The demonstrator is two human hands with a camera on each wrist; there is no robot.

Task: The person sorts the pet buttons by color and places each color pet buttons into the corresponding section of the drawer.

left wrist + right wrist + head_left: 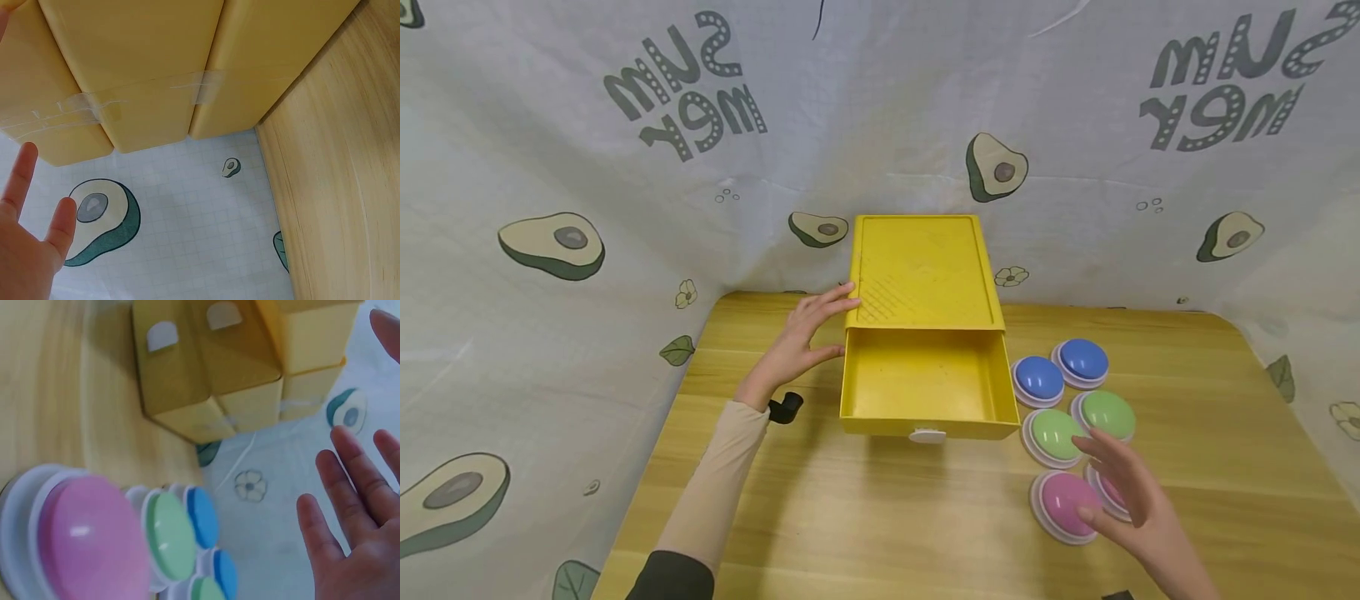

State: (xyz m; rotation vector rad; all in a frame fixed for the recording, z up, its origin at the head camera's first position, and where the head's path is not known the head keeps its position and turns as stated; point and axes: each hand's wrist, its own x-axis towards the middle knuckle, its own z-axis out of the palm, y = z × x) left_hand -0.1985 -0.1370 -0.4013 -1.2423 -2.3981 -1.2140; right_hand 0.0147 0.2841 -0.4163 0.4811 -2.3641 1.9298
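A yellow drawer cabinet [925,271] stands at the back of the table, its top drawer [921,379] pulled out and bare inside. My left hand [801,342] is at the cabinet's left side, fingers spread, fingertips at the upper edge. In the left wrist view, clear tape runs across that yellow side. Over the round push buttons at the right hovers my right hand [1131,496], fingers extended and holding nothing. Nearest it are a pink button [1066,504] and a second pink one, partly hidden behind the hand. Beyond these sit two green buttons [1054,435] and two blue buttons [1039,377].
Lower drawers [178,369] with white handles are pushed in under the open one. A white cloth with avocado prints [880,100] hangs behind and around the wooden table [880,525]. A black strap piece [786,408] shows at my left wrist.
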